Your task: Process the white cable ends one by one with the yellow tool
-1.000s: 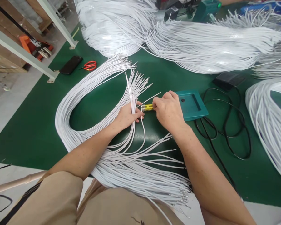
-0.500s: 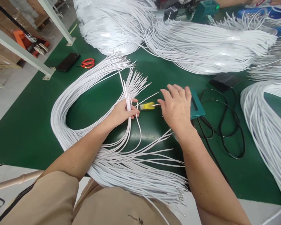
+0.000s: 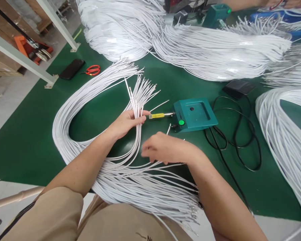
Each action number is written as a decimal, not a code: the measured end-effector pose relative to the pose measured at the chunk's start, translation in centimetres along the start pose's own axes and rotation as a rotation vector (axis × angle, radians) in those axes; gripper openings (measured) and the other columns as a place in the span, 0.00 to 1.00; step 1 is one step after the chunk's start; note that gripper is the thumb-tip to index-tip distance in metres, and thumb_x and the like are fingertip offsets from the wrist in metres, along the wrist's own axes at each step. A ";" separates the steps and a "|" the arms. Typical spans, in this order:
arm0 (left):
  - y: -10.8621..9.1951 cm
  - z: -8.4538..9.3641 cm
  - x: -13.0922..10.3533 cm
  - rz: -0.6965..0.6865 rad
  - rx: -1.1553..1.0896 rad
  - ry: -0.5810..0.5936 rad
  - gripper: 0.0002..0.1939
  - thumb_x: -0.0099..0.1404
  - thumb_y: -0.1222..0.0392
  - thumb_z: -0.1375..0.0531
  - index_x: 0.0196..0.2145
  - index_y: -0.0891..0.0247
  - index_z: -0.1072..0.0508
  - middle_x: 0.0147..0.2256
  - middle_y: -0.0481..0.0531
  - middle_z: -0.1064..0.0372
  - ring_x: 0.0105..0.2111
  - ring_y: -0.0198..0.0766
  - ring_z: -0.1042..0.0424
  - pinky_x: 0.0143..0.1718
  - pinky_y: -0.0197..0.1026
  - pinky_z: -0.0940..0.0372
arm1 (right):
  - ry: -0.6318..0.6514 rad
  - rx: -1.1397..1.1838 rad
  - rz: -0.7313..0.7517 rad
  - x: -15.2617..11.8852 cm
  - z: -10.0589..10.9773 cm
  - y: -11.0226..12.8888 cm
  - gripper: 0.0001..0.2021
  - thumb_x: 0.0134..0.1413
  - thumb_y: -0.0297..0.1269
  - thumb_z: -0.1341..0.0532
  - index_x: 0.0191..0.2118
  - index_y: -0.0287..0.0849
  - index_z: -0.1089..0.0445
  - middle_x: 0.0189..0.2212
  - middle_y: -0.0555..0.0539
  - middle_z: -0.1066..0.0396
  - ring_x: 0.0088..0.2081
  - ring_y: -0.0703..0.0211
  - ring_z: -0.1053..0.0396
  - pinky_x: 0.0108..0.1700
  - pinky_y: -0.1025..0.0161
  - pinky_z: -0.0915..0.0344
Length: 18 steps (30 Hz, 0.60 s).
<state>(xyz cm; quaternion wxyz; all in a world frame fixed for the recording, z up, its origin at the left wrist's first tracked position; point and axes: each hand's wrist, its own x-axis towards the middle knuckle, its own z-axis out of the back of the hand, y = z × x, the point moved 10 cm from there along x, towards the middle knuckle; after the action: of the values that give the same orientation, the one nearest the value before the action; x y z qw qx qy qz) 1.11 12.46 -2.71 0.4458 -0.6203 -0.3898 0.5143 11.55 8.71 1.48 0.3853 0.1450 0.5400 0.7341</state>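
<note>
My left hand [image 3: 127, 122] is closed around several white cables [image 3: 137, 134], whose ends fan out above the fingers. My right hand [image 3: 163, 147], slightly blurred, is over the loose cable ends with its fingers curled in. One white cable [image 3: 169, 129] stands out from behind it, seemingly pinched in the fingers, which are partly hidden. Between the hands and farther back is a teal device [image 3: 197, 113] with a lit green button [image 3: 181, 122]. From its left side a metal rod with a yellow sleeve [image 3: 157, 115] points at my left fingertips. A large cable bundle [image 3: 145, 184] lies nearest my body.
Thick white cable bundles [image 3: 220, 50] fill the back, and another coil [image 3: 278, 134] lies on the right. Red-handled scissors [image 3: 92, 70] and a black phone-like object [image 3: 72, 69] lie at the back left. A black cord [image 3: 237, 144] loops right of the device. Another person's arm [image 3: 251, 5] shows at the top.
My right hand has moved from the teal device down and left to the loose cable ends, uncovering the device and its green light. The cable that hung over my left fingers is now up with the held group.
</note>
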 end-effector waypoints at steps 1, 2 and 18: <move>-0.1 -0.3 0.0 -0.021 0.011 0.005 0.20 0.53 0.56 0.31 0.43 0.63 0.23 0.34 0.51 0.26 0.32 0.33 0.30 0.37 0.36 0.35 | 0.043 -0.032 -0.007 0.2 0.2 0.1 0.14 0.47 0.34 0.35 0.14 0.43 0.33 0.11 0.54 0.38 0.17 0.67 0.43 0.25 0.64 0.46; -0.2 -0.5 -0.1 -0.043 0.019 0.009 0.21 0.52 0.57 0.31 0.44 0.63 0.24 0.35 0.51 0.26 0.32 0.34 0.29 0.38 0.37 0.35 | -0.026 -0.047 -0.017 0.6 1.4 0.1 0.15 0.53 0.36 0.39 0.17 0.43 0.32 0.13 0.53 0.36 0.18 0.67 0.42 0.26 0.64 0.45; -1.0 -1.3 -0.5 -0.199 -0.025 -0.072 0.17 0.52 0.57 0.31 0.32 0.64 0.35 0.28 0.45 0.32 0.27 0.31 0.30 0.26 0.32 0.39 | -0.431 0.387 0.015 1.6 5.3 -1.5 0.10 0.52 0.40 0.38 0.26 0.39 0.28 0.18 0.54 0.35 0.18 0.69 0.42 0.23 0.67 0.43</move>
<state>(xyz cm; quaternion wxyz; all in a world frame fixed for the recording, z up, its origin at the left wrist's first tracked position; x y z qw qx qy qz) 2.28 12.10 -1.56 0.4726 -0.5652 -0.4718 0.4843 14.44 13.60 1.77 0.4508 0.3723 0.5746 0.5727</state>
